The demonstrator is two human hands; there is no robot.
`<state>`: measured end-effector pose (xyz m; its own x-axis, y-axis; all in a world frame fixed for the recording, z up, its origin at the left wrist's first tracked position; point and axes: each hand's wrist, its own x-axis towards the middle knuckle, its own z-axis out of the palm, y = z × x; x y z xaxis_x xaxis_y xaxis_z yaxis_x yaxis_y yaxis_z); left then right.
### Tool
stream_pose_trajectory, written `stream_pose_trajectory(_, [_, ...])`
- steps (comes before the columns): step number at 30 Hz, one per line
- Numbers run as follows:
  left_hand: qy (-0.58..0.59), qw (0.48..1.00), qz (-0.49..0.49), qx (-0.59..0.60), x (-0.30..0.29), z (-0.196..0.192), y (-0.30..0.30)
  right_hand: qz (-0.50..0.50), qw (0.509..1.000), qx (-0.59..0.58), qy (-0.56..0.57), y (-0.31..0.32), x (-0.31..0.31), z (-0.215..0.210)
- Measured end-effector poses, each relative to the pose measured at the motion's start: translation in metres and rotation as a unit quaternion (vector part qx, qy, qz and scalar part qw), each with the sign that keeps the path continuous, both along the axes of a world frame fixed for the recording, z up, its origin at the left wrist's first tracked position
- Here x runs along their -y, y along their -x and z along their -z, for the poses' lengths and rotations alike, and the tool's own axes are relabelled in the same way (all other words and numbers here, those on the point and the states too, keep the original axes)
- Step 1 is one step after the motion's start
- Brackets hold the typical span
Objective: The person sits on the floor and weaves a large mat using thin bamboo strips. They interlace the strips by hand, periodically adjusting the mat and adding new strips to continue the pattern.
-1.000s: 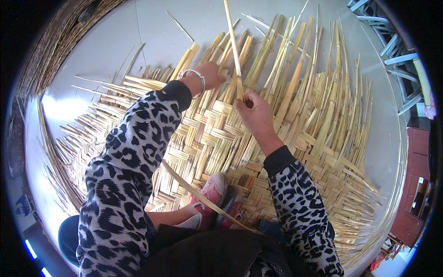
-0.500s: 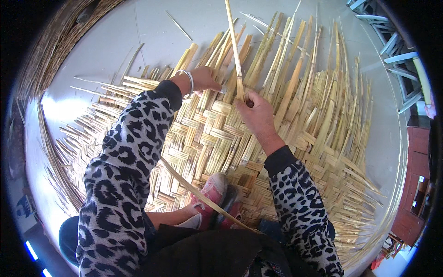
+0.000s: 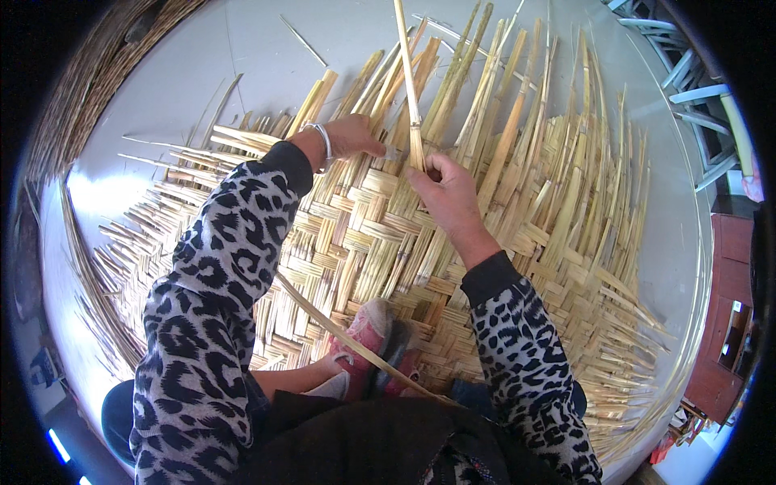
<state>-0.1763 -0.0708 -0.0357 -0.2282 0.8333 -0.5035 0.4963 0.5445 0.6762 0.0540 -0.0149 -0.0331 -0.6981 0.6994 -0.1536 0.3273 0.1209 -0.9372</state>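
Observation:
A large mat (image 3: 380, 234) woven from flat, pale yellow reed strips spreads in front of me, its long loose ends fanning out at the far side. My right hand (image 3: 446, 194) pinches the base of one upright reed strip (image 3: 411, 89), which stands up from the far edge of the weave. Just left of it, my left hand (image 3: 352, 139) is closed over several neighbouring reed strips (image 3: 396, 89); its fingers are partly hidden. Something whitish wraps the left fingertip. A loose strip (image 3: 339, 331) slants across my red shoe (image 3: 361, 335), which rests on the mat.
Bundles of long thin stalks (image 3: 89, 89) lie at the far left on the grey floor (image 3: 202, 65). Light-coloured metal frames (image 3: 695, 97) stand at the far right, with a reddish-brown wooden cabinet (image 3: 725, 323) nearer. Stray slivers lie beyond the mat.
Both hands keep nearly the same places and grips. The view has shifted slightly, and the upright strip stands a little more to the left in the picture.

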Motion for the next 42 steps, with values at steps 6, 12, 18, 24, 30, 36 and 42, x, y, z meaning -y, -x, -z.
stream_pose_trajectory(6, [-0.032, 0.996, -0.040, -0.071, 0.002, 0.009, -0.019, 0.009, 1.000, 0.026, -0.012, 0.005, -0.002, 0.008])
stream_pose_trajectory(12, [-0.043, 0.995, -0.089, 0.027, 0.010, 0.029, -0.015, 0.030, 0.997, 0.006, -0.071, 0.013, -0.001, 0.024])
stream_pose_trajectory(18, [-0.123, 0.936, -0.241, 0.224, 0.014, 0.055, -0.019, 0.066, 0.996, 0.013, -0.060, 0.014, 0.001, 0.034])
stream_pose_trajectory(24, [-0.118, 0.916, -0.242, 0.299, 0.027, 0.026, -0.021, 0.063, 0.990, 0.070, -0.102, 0.022, -0.001, 0.035])
stream_pose_trajectory(30, [-0.185, 0.863, -0.202, 0.424, 0.033, 0.010, -0.022, -0.040, 0.961, 0.087, -0.258, 0.021, 0.007, 0.029])
stream_pose_trajectory(36, [-0.286, 0.810, -0.345, 0.377, 0.046, 0.007, -0.025, -0.035, 0.987, 0.090, -0.131, 0.020, 0.002, 0.027])
stream_pose_trajectory(42, [-0.287, 0.823, -0.461, 0.165, 0.073, 0.022, -0.029, 0.011, 0.963, 0.042, -0.264, 0.019, 0.013, 0.033])
